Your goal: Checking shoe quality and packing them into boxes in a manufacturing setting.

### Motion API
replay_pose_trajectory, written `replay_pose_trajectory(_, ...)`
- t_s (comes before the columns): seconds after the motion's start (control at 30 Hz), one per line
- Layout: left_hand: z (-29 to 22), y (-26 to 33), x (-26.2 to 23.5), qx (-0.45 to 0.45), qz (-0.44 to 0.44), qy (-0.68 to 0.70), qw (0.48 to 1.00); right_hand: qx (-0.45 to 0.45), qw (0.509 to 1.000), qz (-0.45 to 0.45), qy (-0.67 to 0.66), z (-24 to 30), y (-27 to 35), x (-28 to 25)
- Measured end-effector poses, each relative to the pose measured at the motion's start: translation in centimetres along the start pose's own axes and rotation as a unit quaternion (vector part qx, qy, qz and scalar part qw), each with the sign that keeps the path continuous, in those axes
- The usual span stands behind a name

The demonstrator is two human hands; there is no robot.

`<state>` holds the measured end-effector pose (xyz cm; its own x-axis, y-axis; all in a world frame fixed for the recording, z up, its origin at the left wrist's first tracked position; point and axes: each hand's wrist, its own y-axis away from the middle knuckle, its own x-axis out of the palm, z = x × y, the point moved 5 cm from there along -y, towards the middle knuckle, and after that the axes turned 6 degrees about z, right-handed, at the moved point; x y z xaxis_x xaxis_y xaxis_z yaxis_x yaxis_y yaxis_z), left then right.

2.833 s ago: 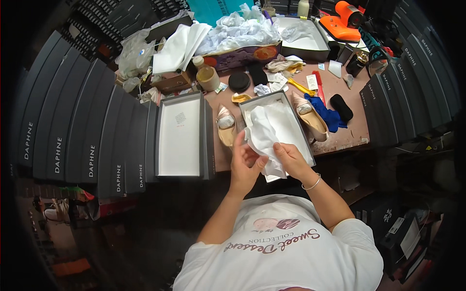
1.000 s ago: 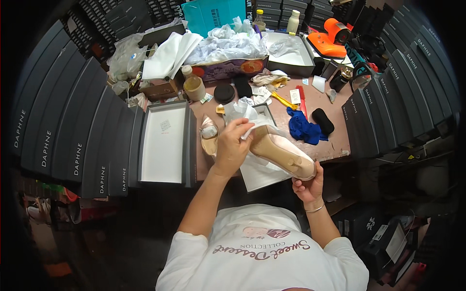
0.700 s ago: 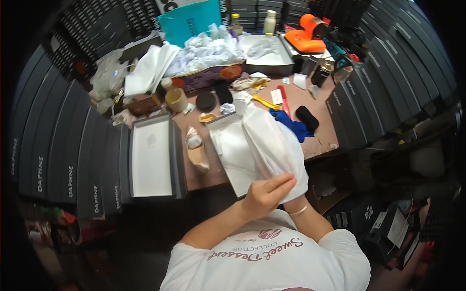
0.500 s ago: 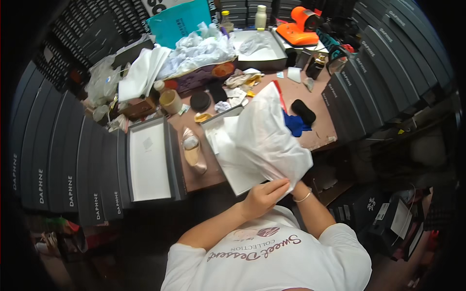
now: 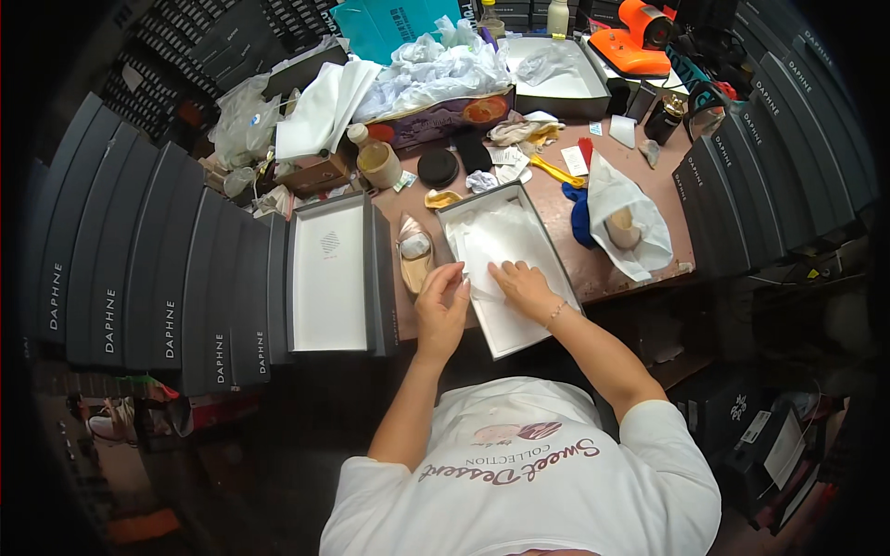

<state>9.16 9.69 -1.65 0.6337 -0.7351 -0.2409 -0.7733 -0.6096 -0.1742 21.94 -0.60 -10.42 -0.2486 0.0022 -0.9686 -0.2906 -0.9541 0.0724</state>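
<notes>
An open shoebox tray (image 5: 563, 261) with a white inside and dark sides stands in front of me, lined with white tissue paper (image 5: 501, 239). My right hand (image 5: 527, 289) reaches into it from the right, fingers resting on the paper. At its left edge is my left hand (image 5: 440, 310), fingers curved and thumb apart, close to the paper's edge. Just left of the tray lies a pale pink shoe (image 5: 417, 269) with white stuffing in it. On the right side of the table, a white cloth-like bag (image 5: 638, 208) lies with part of a beige shoe (image 5: 623, 229) showing at its opening.
Left of the pink shoe stands a box lid (image 5: 331, 296), beside stacked dark shoeboxes (image 5: 139, 269). More boxes (image 5: 760, 157) line the right. Behind are a purple carton (image 5: 436, 125) of crumpled paper, a jar (image 5: 378, 165), a round black tin (image 5: 438, 168) and an orange device (image 5: 635, 42).
The white bag has left my hands and now lies on the table at the right. Both hands have moved to the tray, whose tissue paper is now in plain view.
</notes>
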Motion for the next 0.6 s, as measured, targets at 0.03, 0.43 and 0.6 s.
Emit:
replay_pose_trajectory(0.03, -0.4, 0.3, -0.5, 0.005, -0.003, -0.006, 1.0, 0.012, 0.998, -0.025, -0.049, -0.3, -0.4, -0.1)
replay_pose_trajectory(0.43, 2.1, -4.1, 9.1, 0.149, 0.275, -0.536, 0.784, 0.129, 0.879, -0.187, -0.42, -6.2, 3.2, -5.2)
replay_pose_trajectory(0.6, -3.3, -6.5, 0.7, 0.146, 0.08, -0.261, 0.951, 0.026, 0.949, -0.233, -0.213, -4.2, 3.5, -3.8)
